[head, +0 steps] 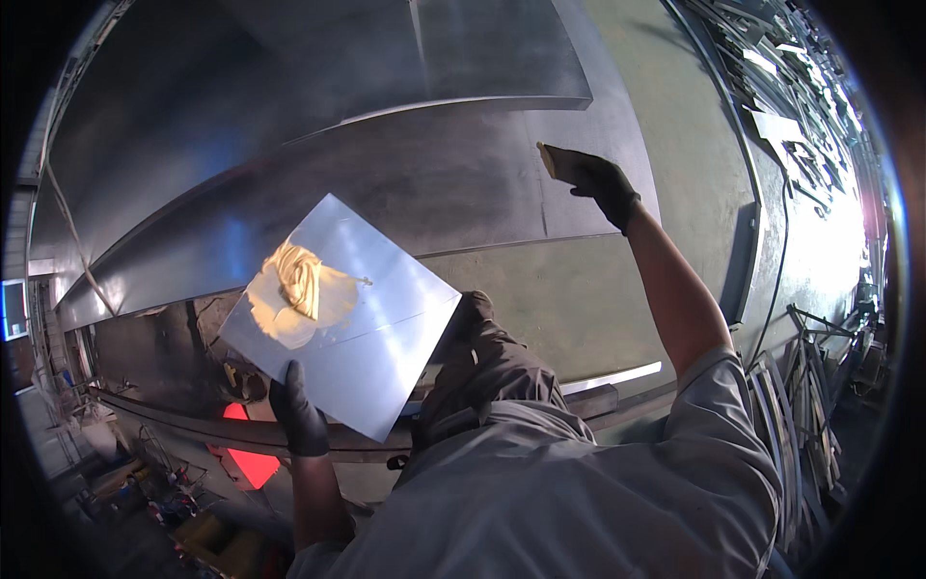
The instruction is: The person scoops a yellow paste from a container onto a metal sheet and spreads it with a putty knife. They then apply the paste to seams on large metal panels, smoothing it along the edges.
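My left hand (pixel 300 416), in a dark glove, grips the lower left edge of a square sheet-metal plate (pixel 394 304). On the plate sits a thick mound of yellow putty-like paste (pixel 300 279), smeared around its base. My right hand (pixel 608 189), also gloved, holds what looks like a flat dark spreader (pixel 566 163), whose far edge is coated with yellow paste. Both are over the right part of a large grey metal panel (pixel 441 188), near a thin dark seam line (pixel 543 213). Whether the spreader touches the panel, I cannot tell.
Another large metal piece (pixel 499 51) with a folded edge lies across the far side. A greenish work surface (pixel 550 307) extends beneath the panel. Metal offcuts (pixel 778 123) are heaped at the right, with long strips (pixel 788 427) below. A red object (pixel 249 459) stands at lower left.
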Demonstrator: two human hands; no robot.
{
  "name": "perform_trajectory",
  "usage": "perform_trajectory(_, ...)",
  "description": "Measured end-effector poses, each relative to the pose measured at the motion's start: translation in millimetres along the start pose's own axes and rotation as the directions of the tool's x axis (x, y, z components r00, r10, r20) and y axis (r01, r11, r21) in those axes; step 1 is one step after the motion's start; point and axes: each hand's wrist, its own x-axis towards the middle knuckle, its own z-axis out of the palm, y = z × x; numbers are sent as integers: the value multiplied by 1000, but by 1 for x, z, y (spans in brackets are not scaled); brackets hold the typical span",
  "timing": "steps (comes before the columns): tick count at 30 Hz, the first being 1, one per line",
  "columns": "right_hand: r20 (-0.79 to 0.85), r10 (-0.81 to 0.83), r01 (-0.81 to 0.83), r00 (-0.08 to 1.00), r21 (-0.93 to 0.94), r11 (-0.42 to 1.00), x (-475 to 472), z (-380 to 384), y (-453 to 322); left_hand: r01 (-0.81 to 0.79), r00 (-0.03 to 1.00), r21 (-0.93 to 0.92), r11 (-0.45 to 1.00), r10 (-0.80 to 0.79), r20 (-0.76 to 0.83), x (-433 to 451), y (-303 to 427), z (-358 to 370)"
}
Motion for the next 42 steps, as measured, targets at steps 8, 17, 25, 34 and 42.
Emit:
perform_trajectory(8, 146, -284, 254, 948, -885, 391, 141, 4, 35, 341, 939, -493, 800, -319, 132, -31, -10, 10)
perform_trajectory(17, -3, -208, 114, 978, -830, 546, 188, 8, 36, 258, 814, -593, 763, -502, -292, -51, -55, -6)
perform_trajectory(25, 35, 29, 30, 999, -987, 156, 213, 8, 32, 376, 859, -709, 597, -511, 26, -37, -40, 5)
perform_trajectory(34, 76, 60, 32, 995, -844, 535, 167, 8, 27, 462, 855, -636, 618, -500, 136, -32, -38, 13)
perform_trajectory(42, -37, 212, -162, 977, -778, 607, 98, 32, 13, 505, 842, -532, 680, -524, 130, -33, -33, 16)
